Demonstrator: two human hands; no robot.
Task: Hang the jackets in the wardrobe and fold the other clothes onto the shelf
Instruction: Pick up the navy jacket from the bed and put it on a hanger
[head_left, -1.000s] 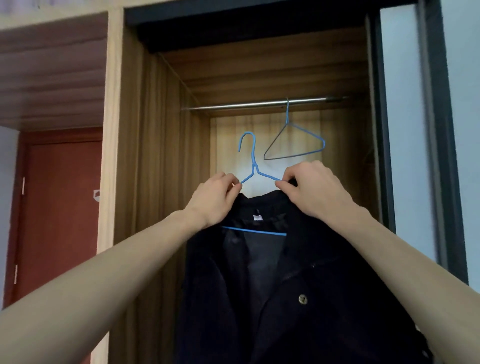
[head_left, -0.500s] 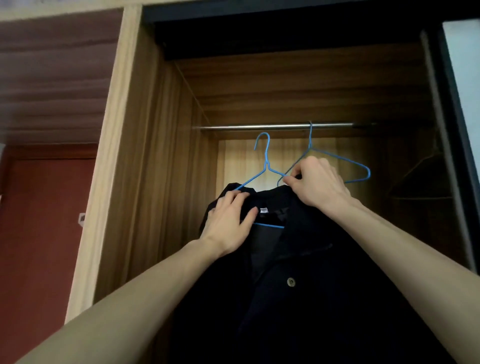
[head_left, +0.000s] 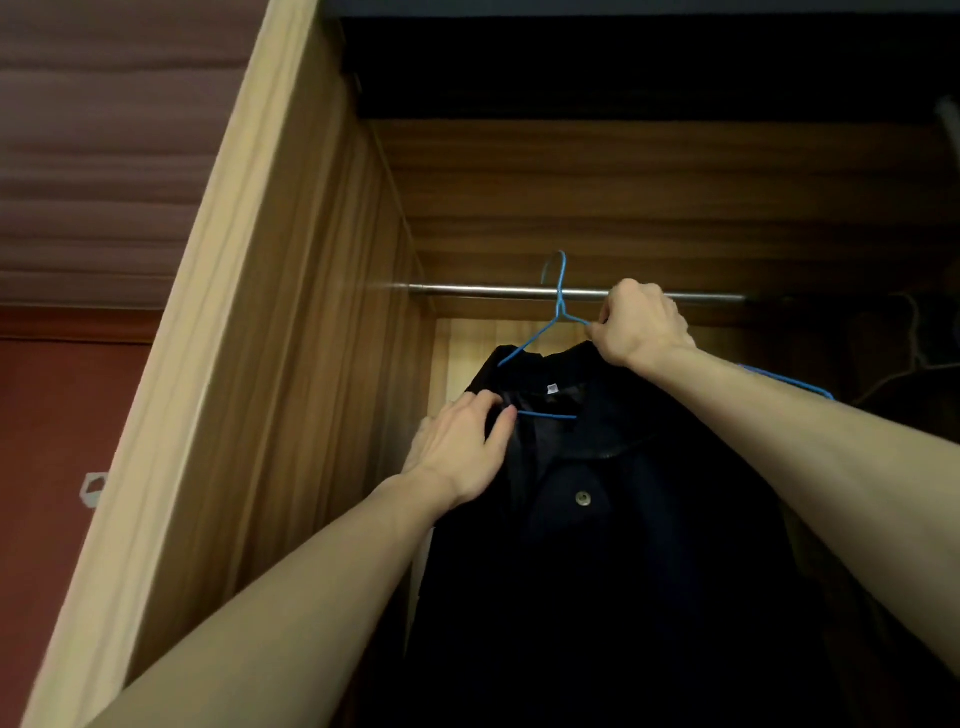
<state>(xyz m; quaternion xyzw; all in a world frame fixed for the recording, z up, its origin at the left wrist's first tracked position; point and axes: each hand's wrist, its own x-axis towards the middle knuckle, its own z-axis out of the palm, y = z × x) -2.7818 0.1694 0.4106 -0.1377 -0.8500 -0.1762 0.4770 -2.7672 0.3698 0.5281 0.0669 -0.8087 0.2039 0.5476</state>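
Observation:
A dark navy jacket (head_left: 623, 545) with a metal button hangs on a blue wire hanger (head_left: 558, 306) inside the wooden wardrobe. The hanger's hook rises level with the steel rail (head_left: 478, 291), crossing in front of it. My right hand (head_left: 641, 325) pinches the hanger's right shoulder wire just below the rail. My left hand (head_left: 462, 447) holds the jacket's left collar, thumb near the hanger's bottom bar. A second blue hanger (head_left: 789, 382) shows partly behind my right forearm.
The wardrobe's left side panel (head_left: 291, 364) stands close to the jacket. Its top board (head_left: 623, 197) lies just above the rail. The right side of the wardrobe is dark, with a faint pale hanger (head_left: 914, 358) there. A red door (head_left: 52, 467) is at left.
Both hands have lifted the jacket and its hanger upward and into the wardrobe, so the hook now reaches the rail. The camera has tilted up and moved closer.

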